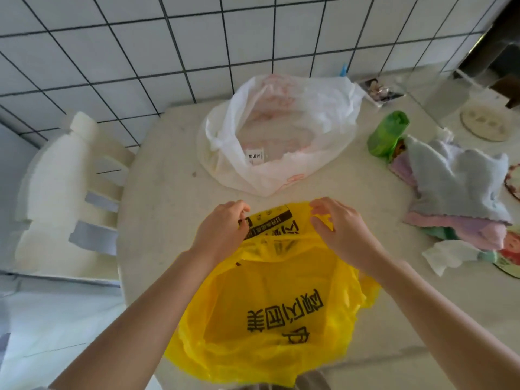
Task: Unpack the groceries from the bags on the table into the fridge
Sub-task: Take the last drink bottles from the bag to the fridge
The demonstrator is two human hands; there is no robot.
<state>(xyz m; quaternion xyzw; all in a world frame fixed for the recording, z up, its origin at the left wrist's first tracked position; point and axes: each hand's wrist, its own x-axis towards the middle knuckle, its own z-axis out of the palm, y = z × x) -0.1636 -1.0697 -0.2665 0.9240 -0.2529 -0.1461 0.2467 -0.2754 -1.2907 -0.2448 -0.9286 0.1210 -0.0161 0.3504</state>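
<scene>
At the near edge of the round table (168, 192), your 2 hands work the far rim of a yellow plastic bag (275, 299). Your left hand (222, 232) has its fingers curled onto the rim beside the black printed panel, pinching the film. Your right hand (340, 229) pinches the opposite stretch of the same rim between thumb and fingers, so the mouth is held between them. The bag lies slack, its lower part hanging over the near edge toward you, and no grocery can be made out through the film; it appears flat and likely empty, though folds could hide something small.

Toward the far edge, near the tiled wall (140, 52), a white plastic bag (270, 136) sits open, its mouth facing up; pale contents and a small printed label show inside, too blurred to name. By the right edge a green roll (388, 133) stands next to a heap of pastel cloths (455, 192). A white chair (64, 192) stands off the left edge.

The fridge is not in view. Judging from the slack yellow bag, that 1 looks finished or close to it, while the white bag seems to hold what is left to carry over.
</scene>
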